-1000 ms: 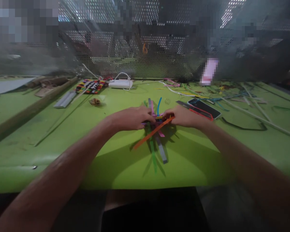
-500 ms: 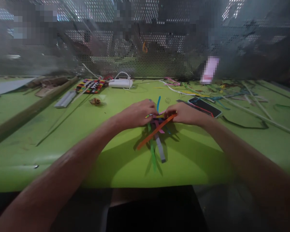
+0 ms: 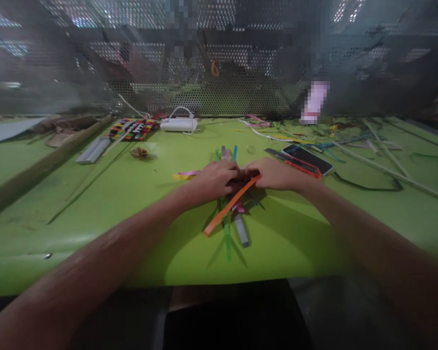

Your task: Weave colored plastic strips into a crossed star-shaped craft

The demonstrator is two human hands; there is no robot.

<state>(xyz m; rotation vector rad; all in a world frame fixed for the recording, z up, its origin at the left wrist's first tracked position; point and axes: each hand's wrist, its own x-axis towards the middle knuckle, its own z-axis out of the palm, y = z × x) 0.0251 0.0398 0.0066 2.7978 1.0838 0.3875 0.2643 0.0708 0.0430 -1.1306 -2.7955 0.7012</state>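
Observation:
Flat coloured strips cross one another in a small woven bundle at the middle of the green table. A grey strip [image 3: 242, 232] and a green strip [image 3: 227, 236] stick out toward me, and a blue strip [image 3: 235, 153] points away. My left hand [image 3: 219, 176] is closed on the bundle from the left, its fingertips partly hidden among the strips. With pink and yellow ends showing beyond its wrist, it covers part of the weave. My right hand [image 3: 273, 172] pinches the upper end of an orange strip [image 3: 226, 209], which slants down to the left over the others.
A phone [image 3: 314, 159] and a red-handled cutter [image 3: 304, 168] lie right of my right hand. Loose strips [image 3: 295, 141] are scattered behind. Leftward are a long pole [image 3: 40, 167], a grey block [image 3: 93, 150], a woven multicoloured piece [image 3: 131, 130] and a white power strip [image 3: 178, 124].
My left hand has shifted slightly left and down, and more strip ends show behind and beside it. The orange strip's free end has swung slightly lower. The cutter is less covered.

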